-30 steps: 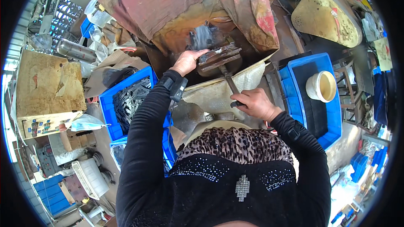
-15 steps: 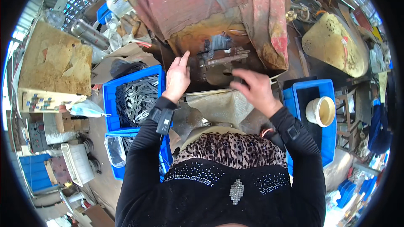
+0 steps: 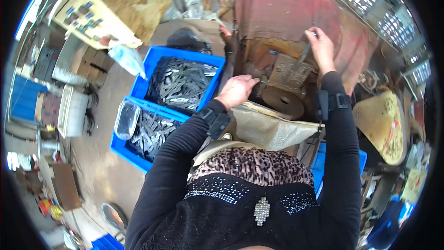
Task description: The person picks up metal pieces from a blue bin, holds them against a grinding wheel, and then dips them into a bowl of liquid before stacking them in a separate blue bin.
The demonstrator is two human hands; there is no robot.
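Observation:
My right hand (image 3: 322, 48) is raised in front of the red cloth cover, its fingers closed on a dark flat metal strip (image 3: 303, 56) that slants down toward the machine. Lower and to the left, my left hand (image 3: 238, 91) is at the edge of the machine's opening. Its fingers are bent and pressed together; whatever they may hold is hidden. Between and below the hands lies a round brown disc (image 3: 283, 103) with a hole in its middle. Behind it stands a rough, dirty metal block (image 3: 289, 71).
Left of my left hand, a blue bin (image 3: 152, 58) holds many flat dark metal pieces. A second blue bin (image 3: 121, 150) with similar pieces stands nearer, a clear plastic tub (image 3: 126, 119) at its corner. A red cloth (image 3: 277, 11) drapes the machine. At right is a yellowish stained panel (image 3: 381, 127).
The view has swung toward the left bins. My right hand has gone up from beside the disc and now shows a metal strip. My left hand's fingers, earlier stretched upward, are now bent.

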